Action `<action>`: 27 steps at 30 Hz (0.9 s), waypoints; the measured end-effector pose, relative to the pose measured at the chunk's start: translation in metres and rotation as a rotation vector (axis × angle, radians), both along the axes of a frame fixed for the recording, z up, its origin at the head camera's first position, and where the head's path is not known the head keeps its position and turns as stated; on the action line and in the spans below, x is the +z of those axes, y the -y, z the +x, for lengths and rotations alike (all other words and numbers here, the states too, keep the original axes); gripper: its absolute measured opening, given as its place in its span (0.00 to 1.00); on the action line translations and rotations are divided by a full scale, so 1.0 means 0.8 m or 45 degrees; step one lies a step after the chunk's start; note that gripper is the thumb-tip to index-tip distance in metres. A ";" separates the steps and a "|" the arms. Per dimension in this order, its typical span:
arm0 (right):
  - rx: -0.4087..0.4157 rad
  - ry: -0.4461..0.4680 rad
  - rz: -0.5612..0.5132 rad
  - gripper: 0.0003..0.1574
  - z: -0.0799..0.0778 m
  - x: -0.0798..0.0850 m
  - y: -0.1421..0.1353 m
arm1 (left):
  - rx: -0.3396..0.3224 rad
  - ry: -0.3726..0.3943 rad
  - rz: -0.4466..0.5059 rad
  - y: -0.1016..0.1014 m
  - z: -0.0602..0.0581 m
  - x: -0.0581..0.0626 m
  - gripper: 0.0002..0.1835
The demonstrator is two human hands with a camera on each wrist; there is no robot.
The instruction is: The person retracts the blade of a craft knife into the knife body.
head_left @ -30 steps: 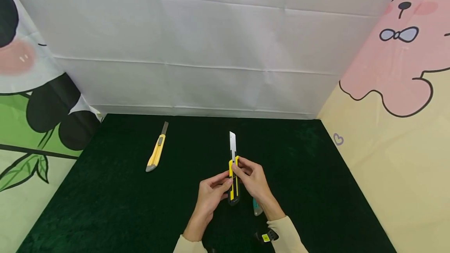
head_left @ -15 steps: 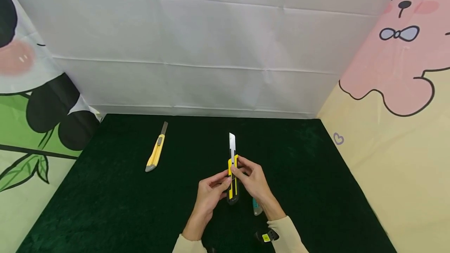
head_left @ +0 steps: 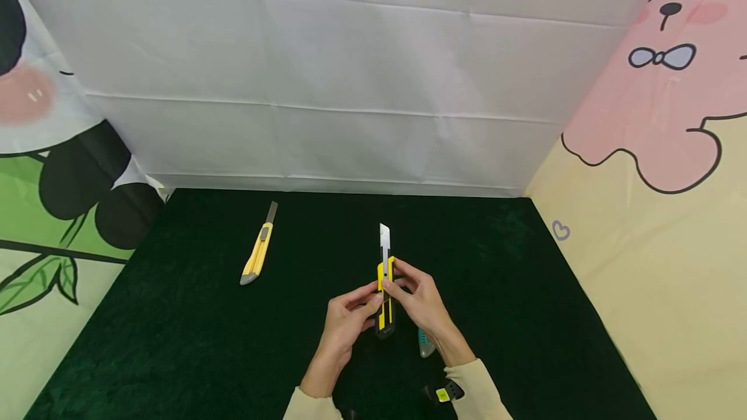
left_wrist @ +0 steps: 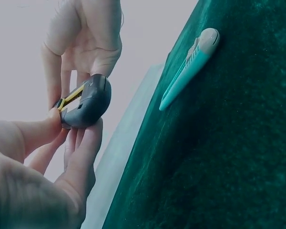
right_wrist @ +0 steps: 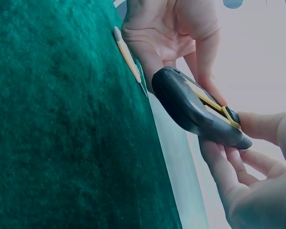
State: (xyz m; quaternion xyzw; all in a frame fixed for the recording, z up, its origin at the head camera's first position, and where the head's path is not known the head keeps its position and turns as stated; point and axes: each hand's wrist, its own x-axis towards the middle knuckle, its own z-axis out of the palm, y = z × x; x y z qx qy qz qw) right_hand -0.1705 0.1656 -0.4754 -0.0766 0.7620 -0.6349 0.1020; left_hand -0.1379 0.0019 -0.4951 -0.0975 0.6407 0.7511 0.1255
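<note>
Cutter (head_left: 385, 313) (yel/blk) btwn L hand (head_left: 345, 324) & R hand (head_left: 423, 300), both hands pinching it.

Cream sleeves (head_left: 480, 391) and a black, yellow-marked wrist device (head_left: 452, 391) are worn.

Knives, three: yellow-and-black knife (head_left: 385, 318), yellow knife (head_left: 259, 253), teal knife (head_left: 426, 344). Hands, two: left hand (head_left: 344, 321), right hand (head_left: 423, 301). Sleeves (head_left: 478, 389), two. Green cloth (head_left: 181, 319), one.
</note>
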 end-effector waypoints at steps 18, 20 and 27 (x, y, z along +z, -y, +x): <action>0.055 0.103 -0.004 0.39 0.003 0.003 -0.004 | 0.013 0.002 -0.023 -0.001 -0.001 -0.005 0.22; 0.064 0.107 -0.017 0.39 0.007 0.012 -0.004 | 0.013 0.004 -0.028 -0.001 0.000 -0.005 0.22; 0.092 0.102 -0.033 0.38 0.017 0.036 -0.003 | 0.009 0.022 -0.028 -0.001 0.002 0.005 0.21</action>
